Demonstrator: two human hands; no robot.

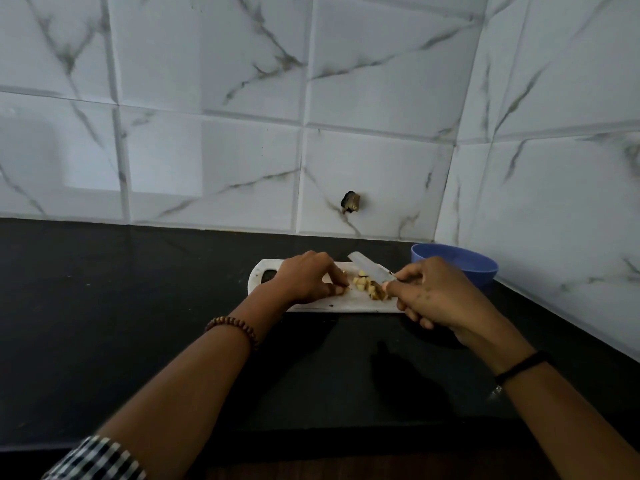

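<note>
Your right hand (440, 296) is wrapped round the handle of the knife (369, 268), fingers curled under and thumb pressed along the top, so the handle itself is hidden in your fist. Only the pale, broad blade shows, running away from you and to the left, with its tip over the far edge of the cutting board (360, 305). Your left hand (306, 278) sits arched on the board, its thumb and forefinger pinched together on a small bit (344, 289) at the left edge of the pile; that bit is too small to make out clearly.

Between your two hands lies the pile of chopped pieces (363, 284): small, rough cubes, pale yellow on the cut faces with brownish edges, bunched close together near the middle of the board, just beside the blade's heel. Some lie right against your right thumb.

You have a white, narrow board with rounded corners and a handle slot at its left end, lying flat on the black counter (138, 306). A blue bowl (460, 263) stands just behind your right hand, near the corner of the marbled tile wall (207, 150). A beaded bracelet (235, 327) circles your left wrist and a black band (523, 367) your right.
</note>
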